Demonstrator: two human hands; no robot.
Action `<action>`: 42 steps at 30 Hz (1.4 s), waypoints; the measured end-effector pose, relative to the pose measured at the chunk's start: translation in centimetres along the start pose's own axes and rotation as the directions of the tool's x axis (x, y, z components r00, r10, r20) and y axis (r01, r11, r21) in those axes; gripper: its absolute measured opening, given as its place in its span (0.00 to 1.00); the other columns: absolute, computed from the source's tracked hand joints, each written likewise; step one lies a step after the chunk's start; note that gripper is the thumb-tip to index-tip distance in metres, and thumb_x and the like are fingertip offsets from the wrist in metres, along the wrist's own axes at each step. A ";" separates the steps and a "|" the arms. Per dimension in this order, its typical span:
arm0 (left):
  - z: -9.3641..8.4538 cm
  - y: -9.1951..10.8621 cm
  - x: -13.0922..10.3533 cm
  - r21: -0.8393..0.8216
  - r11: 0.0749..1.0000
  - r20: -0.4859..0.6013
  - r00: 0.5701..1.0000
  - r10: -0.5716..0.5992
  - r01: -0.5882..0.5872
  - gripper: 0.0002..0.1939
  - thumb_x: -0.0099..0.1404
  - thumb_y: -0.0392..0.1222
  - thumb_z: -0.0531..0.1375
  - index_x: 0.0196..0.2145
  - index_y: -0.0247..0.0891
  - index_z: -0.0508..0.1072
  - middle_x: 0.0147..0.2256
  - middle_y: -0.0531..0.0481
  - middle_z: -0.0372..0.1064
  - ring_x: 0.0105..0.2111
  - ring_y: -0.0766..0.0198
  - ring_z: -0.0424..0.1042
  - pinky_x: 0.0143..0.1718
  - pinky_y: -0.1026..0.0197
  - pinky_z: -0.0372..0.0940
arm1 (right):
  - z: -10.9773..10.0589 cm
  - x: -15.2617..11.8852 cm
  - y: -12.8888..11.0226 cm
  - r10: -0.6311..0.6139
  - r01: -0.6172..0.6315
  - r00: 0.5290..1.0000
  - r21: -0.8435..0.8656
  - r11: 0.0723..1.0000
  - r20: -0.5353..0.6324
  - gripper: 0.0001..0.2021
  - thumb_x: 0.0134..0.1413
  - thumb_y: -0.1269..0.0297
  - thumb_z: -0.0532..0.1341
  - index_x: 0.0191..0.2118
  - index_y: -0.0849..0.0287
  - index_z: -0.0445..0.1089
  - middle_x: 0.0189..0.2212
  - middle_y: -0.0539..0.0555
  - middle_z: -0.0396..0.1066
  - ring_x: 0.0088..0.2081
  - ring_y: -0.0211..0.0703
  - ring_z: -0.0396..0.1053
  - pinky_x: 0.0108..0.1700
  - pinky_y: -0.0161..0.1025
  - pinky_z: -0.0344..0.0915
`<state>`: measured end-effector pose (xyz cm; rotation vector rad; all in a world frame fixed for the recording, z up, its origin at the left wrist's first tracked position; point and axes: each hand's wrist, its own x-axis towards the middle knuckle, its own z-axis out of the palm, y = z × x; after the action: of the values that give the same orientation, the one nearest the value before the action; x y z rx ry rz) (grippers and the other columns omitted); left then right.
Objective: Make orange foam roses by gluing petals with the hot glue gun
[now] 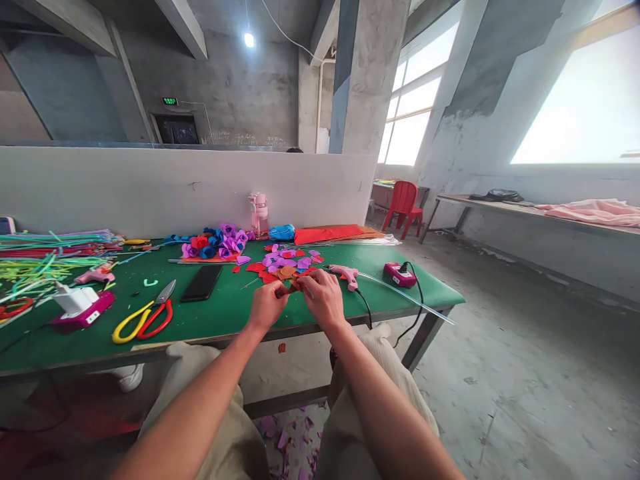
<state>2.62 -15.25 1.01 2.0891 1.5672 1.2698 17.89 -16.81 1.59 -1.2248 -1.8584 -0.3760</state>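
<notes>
My left hand (pixel 270 304) and my right hand (pixel 323 299) meet over the near edge of the green table. Their fingertips pinch a small brown-orange petal (pixel 294 287) between them, mostly covered by the fingers. Just beyond lies a loose spread of cut petals, with purple petals (pixel 280 258), red petals (pixel 256 267) and orange ones (pixel 286 272). A pink glue gun (pixel 346 273) rests right of my right hand, its black cord running off the table edge. Finished-looking purple, blue and red flowers (pixel 227 241) are heaped behind the petals.
Scissors (pixel 150 317) with yellow and red handles and a black phone (pixel 201 283) lie to the left. Farther left are a pink power strip (pixel 85 313) and bundled coloured stems (pixel 60 247). A pink bottle (pixel 259 212) stands by the white partition (pixel 190 183). Another socket block (pixel 400 274) sits right.
</notes>
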 end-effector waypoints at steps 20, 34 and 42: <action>0.0 0.1 0.0 0.025 0.999 0.050 0.998 -0.027 0.026 0.04 0.52 0.34 0.59 0.20 0.38 0.70 0.20 0.53 0.71 0.22 0.68 0.66 0.25 0.67 0.56 | -0.1 0.0 0.6 -0.074 0.071 0.995 -0.047 0.996 -0.071 0.06 0.56 0.70 0.59 0.30 0.55 0.72 0.30 0.51 0.68 0.35 0.41 0.64 0.40 0.39 0.54; 0.1 0.0 -0.1 0.018 0.999 0.033 0.999 0.042 -0.043 0.06 0.53 0.33 0.58 0.20 0.38 0.70 0.20 0.53 0.70 0.22 0.68 0.66 0.26 0.67 0.56 | -0.4 0.1 0.4 -0.066 0.066 0.996 0.007 0.998 -0.055 0.04 0.55 0.69 0.61 0.31 0.54 0.72 0.30 0.50 0.69 0.35 0.40 0.66 0.42 0.40 0.55; 0.2 -0.2 0.0 0.010 0.999 0.042 0.999 0.033 -0.033 0.05 0.52 0.34 0.58 0.20 0.38 0.70 0.21 0.54 0.71 0.22 0.68 0.66 0.25 0.67 0.55 | -0.3 0.1 0.7 -0.099 0.098 0.995 -0.056 0.994 -0.019 0.06 0.56 0.69 0.59 0.30 0.55 0.72 0.30 0.51 0.68 0.34 0.40 0.63 0.44 0.40 0.54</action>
<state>2.64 -15.17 0.78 2.1422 1.5311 1.2226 18.68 -16.62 1.71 -1.1637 -1.9061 -0.4960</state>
